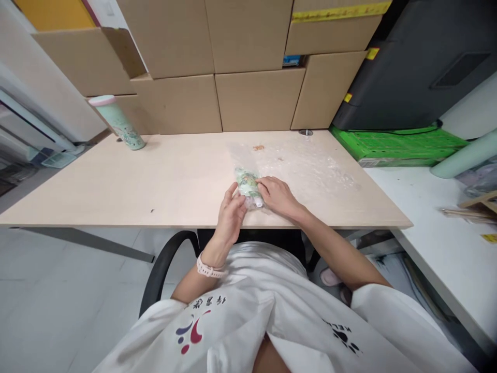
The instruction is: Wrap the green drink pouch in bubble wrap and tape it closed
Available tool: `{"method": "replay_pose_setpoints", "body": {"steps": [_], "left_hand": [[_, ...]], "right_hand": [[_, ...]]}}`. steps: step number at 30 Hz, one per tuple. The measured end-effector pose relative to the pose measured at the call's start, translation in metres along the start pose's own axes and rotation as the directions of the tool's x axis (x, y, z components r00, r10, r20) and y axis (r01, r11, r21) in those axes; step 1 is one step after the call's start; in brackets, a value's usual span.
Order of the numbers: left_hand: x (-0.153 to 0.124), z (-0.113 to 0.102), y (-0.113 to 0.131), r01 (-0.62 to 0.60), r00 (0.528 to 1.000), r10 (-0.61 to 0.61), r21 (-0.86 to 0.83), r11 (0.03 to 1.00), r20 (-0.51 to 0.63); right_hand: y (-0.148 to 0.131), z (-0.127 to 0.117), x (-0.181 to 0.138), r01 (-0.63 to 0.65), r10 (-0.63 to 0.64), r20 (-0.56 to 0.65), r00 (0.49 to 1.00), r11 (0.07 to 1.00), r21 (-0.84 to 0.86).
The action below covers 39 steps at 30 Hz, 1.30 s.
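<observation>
Head view: left hand (231, 212) and right hand (277, 197) pinch the green item (247, 182) at either side; clear film (310, 166) lies toward 2 o'clock. Judgement: keep film taut, press evenly

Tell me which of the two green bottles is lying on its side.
The wrapped bottle between the left hand and right hand lies flat in clear wrap; the pink-lidded bottle stands upright at the far left, untouched.
</observation>
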<state>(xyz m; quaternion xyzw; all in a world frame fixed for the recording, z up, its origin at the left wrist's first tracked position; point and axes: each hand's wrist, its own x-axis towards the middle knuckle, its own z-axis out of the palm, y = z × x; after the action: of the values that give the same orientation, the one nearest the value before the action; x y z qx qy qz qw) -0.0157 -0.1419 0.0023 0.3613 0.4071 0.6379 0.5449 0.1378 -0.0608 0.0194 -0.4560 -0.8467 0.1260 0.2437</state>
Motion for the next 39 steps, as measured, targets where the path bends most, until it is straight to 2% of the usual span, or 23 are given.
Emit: {"method": "replay_pose_setpoints", "body": {"steps": [2,4,7,9,11,16,18,21,22,24,27,29,31,33,34,36,37,39], "left_hand": [[-0.006,0.005,-0.007,-0.174,0.984,0.166,0.166,0.971,0.064],[-0.01,0.007,-0.013,-0.346,0.938,0.321,0.412,0.843,0.132],[-0.011,0.007,-0.02,-0.51,0.837,0.468,0.714,0.48,0.283],[-0.008,0.006,-0.023,-0.58,0.768,0.49,0.771,0.262,0.412],[-0.004,0.006,-0.026,-0.61,0.734,0.461,0.783,0.124,0.498],[0.002,0.016,-0.033,-0.563,0.772,0.323,0.825,-0.052,0.547],[0.002,0.024,-0.035,-0.542,0.794,0.265,0.834,-0.1,0.547],[0.003,0.036,-0.035,-0.525,0.816,0.202,0.841,-0.134,0.542],[0.003,0.038,-0.035,-0.52,0.822,0.196,0.845,-0.128,0.535],[0.003,0.04,-0.034,-0.522,0.829,0.192,0.85,-0.075,0.526],[-0.002,0.033,-0.031,-0.531,0.839,0.218,0.839,0.122,0.499],[-0.007,0.025,-0.026,-0.469,0.875,0.294,0.826,0.314,0.385],[-0.01,0.019,-0.019,-0.349,0.927,0.33,0.739,0.577,0.18],[-0.012,0.014,-0.01,-0.175,0.98,0.201,0.508,0.843,0.004],[-0.012,0.013,-0.006,-0.076,0.995,0.096,0.359,0.93,-0.04],[-0.015,0.013,0.0,0.06,0.997,-0.053,0.113,0.992,-0.061],[-0.017,0.014,0.001,0.072,0.996,-0.07,0.046,0.996,-0.056],[-0.023,0.017,0.001,0.003,1.0,-0.002,0.01,1.0,-0.018]], "right_hand": [[-0.008,0.0,-0.004,-0.026,0.025,0.01,1.0,0.995,0.098],[-0.014,0.001,-0.009,-0.044,0.039,0.027,0.999,0.972,0.23],[-0.017,0.003,-0.016,-0.041,0.006,0.092,0.996,0.922,0.384],[-0.014,0.004,-0.019,-0.044,-0.012,0.135,0.991,0.916,0.399],[-0.01,0.003,-0.023,-0.047,0.009,0.124,0.992,0.948,0.314],[0.011,-0.011,-0.039,0.021,-0.021,0.007,1.0,1.0,-0.009],[0.02,-0.02,-0.05,0.002,-0.003,-0.056,0.998,1.0,-0.031],[0.025,-0.028,-0.062,-0.02,0.025,-0.222,0.975,0.999,0.026],[0.025,-0.028,-0.064,0.001,0.016,-0.252,0.968,0.998,0.065],[0.022,-0.023,-0.065,0.07,-0.034,-0.237,0.971,0.987,0.147],[0.018,-0.01,-0.064,0.109,-0.079,-0.156,0.985,0.974,0.196],[0.019,-0.003,-0.065,0.093,-0.073,-0.113,0.991,0.978,0.184],[0.02,0.0,-0.067,0.075,-0.066,-0.058,0.996,0.982,0.171],[0.02,-0.001,-0.07,0.054,-0.054,-0.009,0.999,0.986,0.155],[0.019,-0.003,-0.071,0.045,-0.047,0.011,0.999,0.988,0.15],[0.015,-0.005,-0.074,0.029,-0.037,0.047,0.998,0.987,0.158],[0.011,-0.006,-0.075,0.025,-0.036,0.063,0.997,0.985,0.17],[0.003,-0.007,-0.078,0.025,-0.044,0.086,0.995,0.979,0.203]]}}
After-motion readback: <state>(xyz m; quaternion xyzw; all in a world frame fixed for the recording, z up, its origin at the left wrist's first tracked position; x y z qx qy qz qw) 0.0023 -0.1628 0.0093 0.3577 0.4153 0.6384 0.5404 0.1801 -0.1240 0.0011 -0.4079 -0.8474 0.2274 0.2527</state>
